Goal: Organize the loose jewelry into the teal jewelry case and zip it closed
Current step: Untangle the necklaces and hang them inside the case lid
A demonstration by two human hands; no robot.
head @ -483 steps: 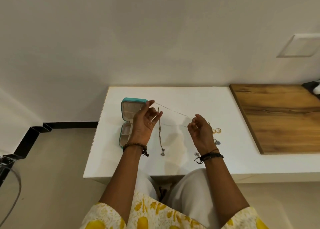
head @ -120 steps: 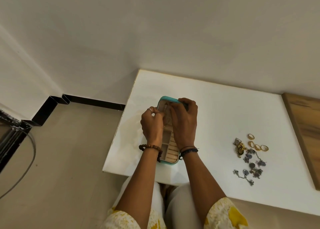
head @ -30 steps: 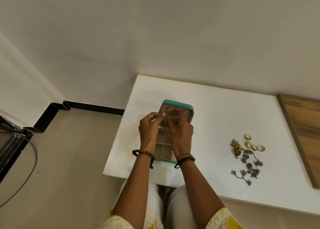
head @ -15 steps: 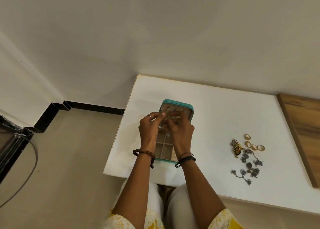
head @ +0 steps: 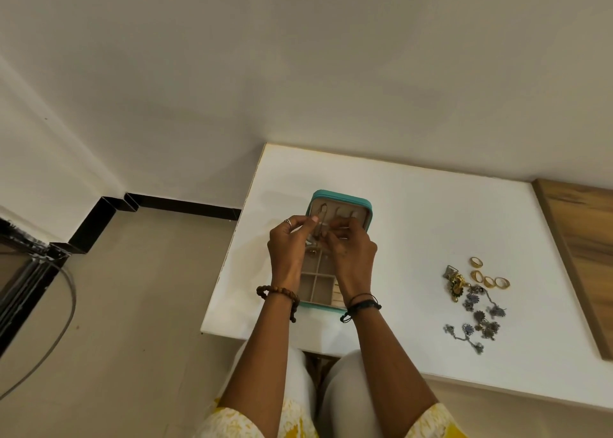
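Note:
The teal jewelry case (head: 341, 202) lies open on the white table (head: 414, 232), its beige lid upright at the far end with thin chains hanging on its hooks. My left hand (head: 288, 248) and my right hand (head: 351, 252) meet over the case's middle, fingertips pinched on a thin chain (head: 321, 228) by the lid. The beige compartments (head: 318, 286) show between my wrists. To the right, loose jewelry lies on the table: several gold rings (head: 487, 276), a gold ornament (head: 457, 286) and silver flower-shaped pieces (head: 481, 318).
A wooden board (head: 583, 248) lies along the table's right side. The table's left edge (head: 232, 238) drops to a tiled floor. A black frame and a curved cable (head: 39, 305) sit on the floor at far left. The wall is close behind the table.
Over the last second my hands have stayed over the case, fingers shifting slightly on the chain by the lid. The loose jewelry has not moved.

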